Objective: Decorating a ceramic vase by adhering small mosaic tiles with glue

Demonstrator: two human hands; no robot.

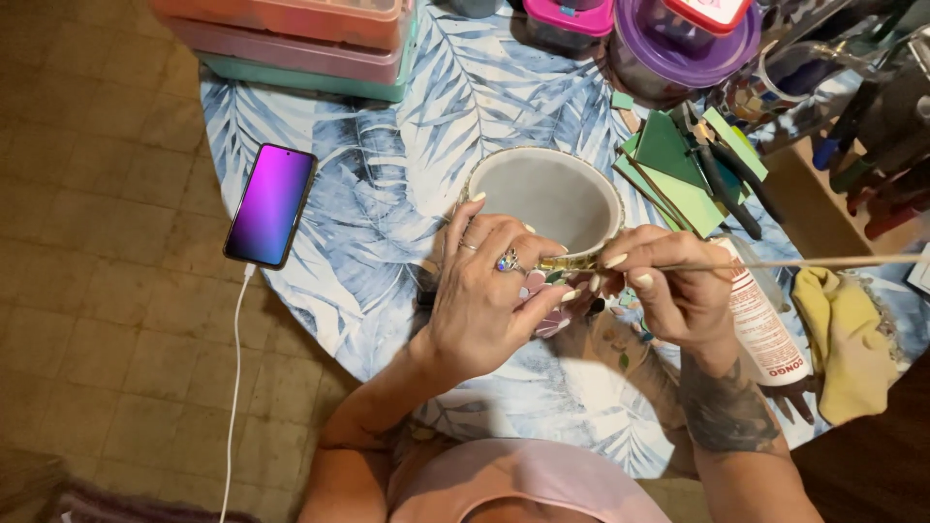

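The left hand (484, 295) curls over the near rim of 1 grey round pot (547, 199) on the worktop (387, 174), steadying it. The right hand (668, 286) pinches 1 thin wooden stick (814, 261) at that rim, apparently setting mosaic pieces; placement wants fine pressure. 1 phone (270, 203) lies left, green tiles (678, 169) right.

Both hands (581, 291) on mosaic pot (544, 199)
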